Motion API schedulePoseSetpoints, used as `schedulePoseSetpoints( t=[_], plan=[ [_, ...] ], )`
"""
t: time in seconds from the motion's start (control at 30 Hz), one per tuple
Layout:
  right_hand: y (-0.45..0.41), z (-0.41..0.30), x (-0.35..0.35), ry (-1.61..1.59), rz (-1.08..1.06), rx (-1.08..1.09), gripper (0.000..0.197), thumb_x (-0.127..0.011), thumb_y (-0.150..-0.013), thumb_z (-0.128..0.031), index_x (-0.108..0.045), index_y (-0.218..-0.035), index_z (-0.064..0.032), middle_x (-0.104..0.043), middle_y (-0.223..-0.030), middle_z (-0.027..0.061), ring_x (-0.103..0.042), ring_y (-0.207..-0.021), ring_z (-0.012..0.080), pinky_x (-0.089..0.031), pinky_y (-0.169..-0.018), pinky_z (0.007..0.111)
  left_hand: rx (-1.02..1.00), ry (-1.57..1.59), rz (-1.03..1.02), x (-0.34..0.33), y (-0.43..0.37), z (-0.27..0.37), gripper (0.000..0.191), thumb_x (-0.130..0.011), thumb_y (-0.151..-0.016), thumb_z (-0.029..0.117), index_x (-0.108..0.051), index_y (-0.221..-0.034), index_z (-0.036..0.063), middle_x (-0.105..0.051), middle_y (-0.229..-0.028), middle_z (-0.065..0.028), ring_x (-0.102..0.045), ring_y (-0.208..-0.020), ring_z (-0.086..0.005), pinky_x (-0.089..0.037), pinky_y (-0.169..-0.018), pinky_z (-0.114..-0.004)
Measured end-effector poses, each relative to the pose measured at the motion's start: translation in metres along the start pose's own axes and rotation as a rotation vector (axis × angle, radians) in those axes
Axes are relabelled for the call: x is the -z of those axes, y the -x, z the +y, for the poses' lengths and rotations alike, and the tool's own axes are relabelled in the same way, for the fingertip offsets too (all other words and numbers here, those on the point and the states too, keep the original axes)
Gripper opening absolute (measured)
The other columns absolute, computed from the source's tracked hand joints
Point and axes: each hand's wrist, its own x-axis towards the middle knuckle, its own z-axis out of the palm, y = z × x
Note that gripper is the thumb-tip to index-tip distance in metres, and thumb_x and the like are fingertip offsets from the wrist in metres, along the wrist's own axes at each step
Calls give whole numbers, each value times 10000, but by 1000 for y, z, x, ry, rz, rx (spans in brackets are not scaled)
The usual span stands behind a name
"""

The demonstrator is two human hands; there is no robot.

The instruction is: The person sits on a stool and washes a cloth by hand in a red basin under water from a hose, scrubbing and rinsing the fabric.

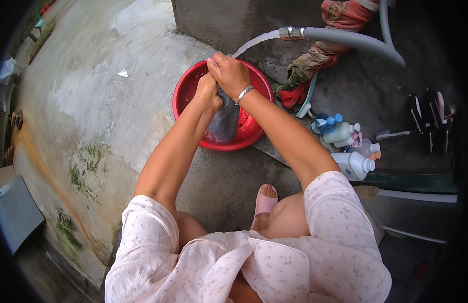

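Observation:
Over a red plastic basin (pixel 176 99) I have both hands close together on a wet grey-blue cloth item (pixel 225 120). My left hand (pixel 210 92) is closed around its upper part. Just above and to the right, my right hand (pixel 231 75) grips it too, the fingers reaching across toward my left hand. The lower part hangs down inside the basin; its exact kind cannot be told. A stream of water (pixel 255 40) runs from a grey hose (pixel 332 37) with a metal clamp and passes behind my right hand at the basin's far rim.
Right of the basin stand several plastic bottles (pixel 338 132), near a scrub brush (pixel 305 110) and a twisted red and patterned cloth (pixel 313 62). Another brush (pixel 392 134) lies farther right. A concrete block (pixel 215 22) rises behind. A white scrap (pixel 123 73) lies on the concrete floor (pixel 86 94).

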Motion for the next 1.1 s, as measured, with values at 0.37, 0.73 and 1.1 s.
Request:
schedulePoseSetpoints(
  t=[0.37,0.73,1.1],
  plan=[
    [-11,83,13,-803,4,-500,274,-591,-924,-270,-622,-821,-18,-641,-732,58,-571,-651,149,-433,-622,309,-511,-633,-182,11,10,29,244,-655,-868,262,-623,-989,53,-633,-866,-33,-574,-792,-121,-453,-722,-263],
    [-20,51,48,-539,-460,-251,389,-720,-810,-357,-671,-1002,-24,-642,-966,27,-545,-899,104,-411,-844,246,-779,-623,-189,12,19,53,113,-625,-885,131,-576,-949,52,-571,-846,27,-498,-789,-69,-400,-732,-216],
    [-4,95,46,-825,-365,-457,288,-721,-816,-186,-608,-1042,-46,-631,-987,7,-576,-856,75,-456,-779,218,-859,-667,-204,13,12,65,118,-584,-922,159,-536,-957,57,-514,-867,25,-461,-820,-61,-378,-750,-205]
  ],
)
